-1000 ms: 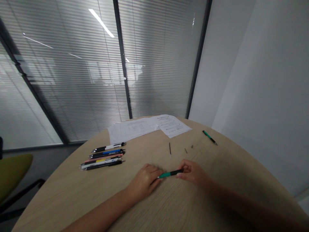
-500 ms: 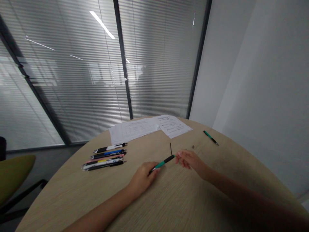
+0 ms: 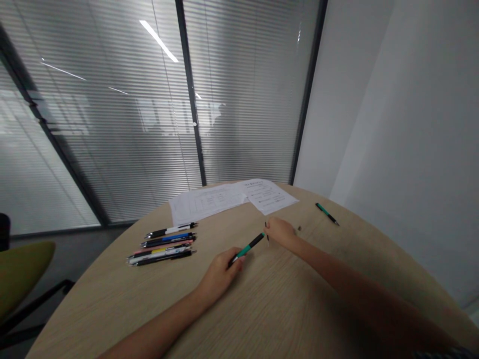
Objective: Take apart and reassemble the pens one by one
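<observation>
My left hand (image 3: 223, 271) is closed around a green-and-black pen (image 3: 246, 248), which tilts up to the right above the table. Just beyond the pen's far end, my right hand (image 3: 279, 232) pinches a thin dark pen refill (image 3: 267, 237) near the tabletop. Its fingertips partly cover the refill, and whether it is lifted off the wood I cannot tell. A small dark piece (image 3: 299, 228) lies right of that hand. Farther right rests a second green-and-black pen (image 3: 327, 214).
Several pens (image 3: 164, 244) lie side by side on the left of the round wooden table (image 3: 262, 309). Printed sheets (image 3: 209, 202) spread along the far edge, before a glass partition with blinds (image 3: 247, 99). A green chair (image 3: 22, 274) stands at the left.
My right hand has moved left and away from me, off the end of the held pen, and its fingers have closed on the refill. My left hand has shifted slightly left with its pen.
</observation>
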A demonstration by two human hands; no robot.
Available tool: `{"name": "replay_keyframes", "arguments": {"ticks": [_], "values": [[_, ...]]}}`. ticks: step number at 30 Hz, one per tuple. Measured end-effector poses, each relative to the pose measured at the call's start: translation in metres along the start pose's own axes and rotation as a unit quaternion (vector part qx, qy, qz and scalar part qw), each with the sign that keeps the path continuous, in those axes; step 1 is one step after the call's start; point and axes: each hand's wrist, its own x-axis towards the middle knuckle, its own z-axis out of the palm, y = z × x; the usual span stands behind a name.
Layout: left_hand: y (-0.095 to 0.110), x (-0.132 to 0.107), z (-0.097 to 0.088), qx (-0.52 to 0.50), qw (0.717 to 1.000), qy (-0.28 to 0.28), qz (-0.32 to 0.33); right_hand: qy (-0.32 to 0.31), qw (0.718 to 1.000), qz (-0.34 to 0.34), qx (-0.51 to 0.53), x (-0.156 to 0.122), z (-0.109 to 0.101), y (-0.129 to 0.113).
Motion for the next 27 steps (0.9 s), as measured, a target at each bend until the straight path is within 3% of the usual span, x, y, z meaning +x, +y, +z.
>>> {"name": "replay_keyframes", "arguments": {"ticks": [8, 15, 20, 27], "values": [[-0.001, 0.000, 0.001, 0.015, 1.000, 0.000, 0.015, -0.034, 0.998, -0.029, -0.042, -0.006, -0.009, 0.000], [-0.002, 0.000, 0.002, 0.021, 0.999, -0.004, 0.030, -0.068, 0.996, -0.050, -0.025, 0.001, 0.000, 0.009], [-0.002, 0.000, 0.001, 0.030, 0.999, -0.005, 0.030, -0.065, 0.995, -0.069, 0.019, 0.000, 0.004, 0.018], [0.001, -0.001, 0.000, 0.051, 0.998, -0.010, 0.040, -0.077, 0.978, -0.115, 0.158, -0.017, -0.012, 0.037]]}}
